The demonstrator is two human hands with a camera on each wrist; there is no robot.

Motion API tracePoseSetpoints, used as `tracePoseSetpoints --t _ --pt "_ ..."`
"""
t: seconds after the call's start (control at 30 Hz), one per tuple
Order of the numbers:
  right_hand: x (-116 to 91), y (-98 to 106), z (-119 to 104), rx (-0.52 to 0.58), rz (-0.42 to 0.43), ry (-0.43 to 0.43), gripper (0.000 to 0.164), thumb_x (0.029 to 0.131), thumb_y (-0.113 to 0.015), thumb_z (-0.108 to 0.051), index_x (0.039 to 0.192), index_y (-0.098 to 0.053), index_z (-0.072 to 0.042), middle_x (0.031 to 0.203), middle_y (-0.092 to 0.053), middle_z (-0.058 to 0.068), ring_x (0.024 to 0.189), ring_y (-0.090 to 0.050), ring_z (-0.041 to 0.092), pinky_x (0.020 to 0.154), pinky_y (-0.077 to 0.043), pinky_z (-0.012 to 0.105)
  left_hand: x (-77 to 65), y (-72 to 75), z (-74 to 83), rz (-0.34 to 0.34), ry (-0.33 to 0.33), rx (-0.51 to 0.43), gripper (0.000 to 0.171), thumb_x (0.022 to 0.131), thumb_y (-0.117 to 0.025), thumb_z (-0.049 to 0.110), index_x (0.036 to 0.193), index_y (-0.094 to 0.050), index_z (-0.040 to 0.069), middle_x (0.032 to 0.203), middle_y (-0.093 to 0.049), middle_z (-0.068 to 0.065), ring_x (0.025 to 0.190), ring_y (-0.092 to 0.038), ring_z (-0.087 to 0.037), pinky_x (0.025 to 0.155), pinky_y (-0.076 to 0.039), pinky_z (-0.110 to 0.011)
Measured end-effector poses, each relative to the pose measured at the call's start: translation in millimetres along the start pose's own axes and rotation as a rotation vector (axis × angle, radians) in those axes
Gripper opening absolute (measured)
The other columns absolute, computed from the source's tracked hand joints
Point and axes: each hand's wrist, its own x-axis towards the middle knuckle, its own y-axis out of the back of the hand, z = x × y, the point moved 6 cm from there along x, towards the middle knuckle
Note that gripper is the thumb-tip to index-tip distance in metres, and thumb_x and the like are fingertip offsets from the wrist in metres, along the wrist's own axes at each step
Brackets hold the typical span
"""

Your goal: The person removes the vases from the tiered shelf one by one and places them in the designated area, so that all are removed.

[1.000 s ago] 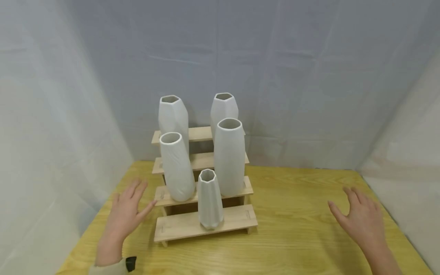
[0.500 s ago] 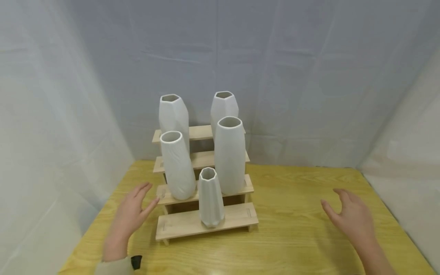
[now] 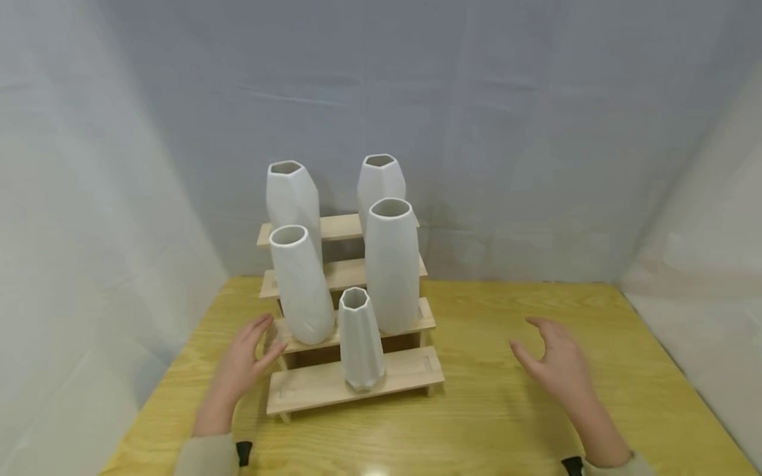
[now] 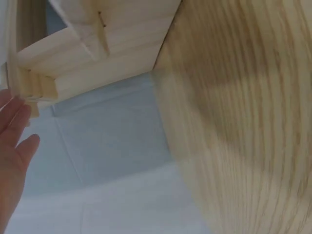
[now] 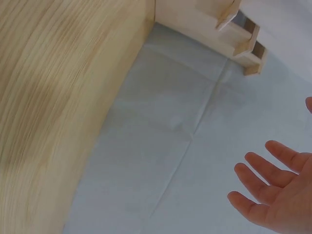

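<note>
A stepped wooden stand [image 3: 411,370] bears several white vases. On its lowest step is a small fluted vase [image 3: 361,347]. One step up stand a slightly tilted, relief-patterned vase [image 3: 305,291] at the left and a tall smooth vase [image 3: 393,271] at the right. Behind them rise two faceted vases, the left one [image 3: 293,198] and the right one [image 3: 381,182], their lower parts partly hidden. My left hand [image 3: 243,363] is at the stand's left side, fingers extended and thumb spread, holding nothing. Well to the right, over the table, my right hand [image 3: 559,367] is empty with loosely bent fingers.
The stand rests on a yellow wood-grain table [image 3: 494,423]. White cloth hangs behind it [image 3: 512,165] and along both sides. In the left wrist view, the stand's legs and side boards [image 4: 112,63] show up close beside the fingers.
My right hand has moved left toward the stand. The left hand has shifted slightly right, closer to the stand's side. Vases and stand stay in place; the head view shifts a little.
</note>
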Motion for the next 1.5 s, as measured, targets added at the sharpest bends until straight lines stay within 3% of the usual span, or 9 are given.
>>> tracePoseSetpoints --t 0.43,0.77,1.03,1.3,1.5 --pt "3 -37 -47 0.108 0.026 0.135 0.043 0.076 -0.068 -0.021 0.108 -0.056 0.004 0.105 -0.058 0.019 0.097 -0.053 0.035 0.08 -0.045 0.049 5.1 -10.6 -7.4 -0.009 0.029 -0.093 0.055 0.082 -0.064 0.023 0.123 -0.044 -0.009 0.126 -0.041 -0.025 0.112 -0.041 -0.04 0.092 -0.034 -0.054" --pt "7 -56 -86 0.226 -0.015 0.208 0.044 0.074 -0.07 -0.022 0.109 -0.057 0.001 0.106 -0.059 0.014 0.099 -0.054 0.029 0.084 -0.045 0.044 3.4 -15.3 -11.5 -0.037 0.027 -0.048 0.061 0.08 -0.065 0.029 0.123 -0.044 -0.01 0.128 -0.04 -0.026 0.113 -0.04 -0.042 0.092 -0.033 -0.054" --pt "9 -66 -106 0.377 -0.076 0.185 0.042 0.075 -0.07 -0.02 0.11 -0.057 0.0 0.107 -0.059 0.011 0.099 -0.054 0.027 0.085 -0.044 0.044 1.6 -18.5 -12.6 -0.037 0.004 -0.064 0.06 0.079 -0.067 0.027 0.12 -0.047 -0.012 0.128 -0.04 -0.027 0.115 -0.039 -0.042 0.091 -0.035 -0.053" --pt "13 -73 -124 0.536 -0.086 0.202 0.043 0.074 -0.071 -0.015 0.109 -0.056 0.003 0.105 -0.059 0.013 0.097 -0.054 0.024 0.084 -0.044 0.045 0.9 -20.1 -14.0 -0.006 0.025 -0.108 0.057 0.077 -0.07 0.024 0.117 -0.049 -0.012 0.126 -0.043 -0.025 0.115 -0.04 -0.04 0.09 -0.037 -0.052" --pt "18 -83 -137 0.623 -0.136 0.145 0.045 0.075 -0.071 -0.021 0.112 -0.055 0.001 0.107 -0.059 0.011 0.098 -0.054 0.023 0.084 -0.045 0.044 -3.4 -21.0 -17.4 0.038 0.06 -0.178 0.054 0.074 -0.072 0.019 0.116 -0.052 -0.01 0.125 -0.045 -0.023 0.114 -0.042 -0.038 0.089 -0.038 -0.051"
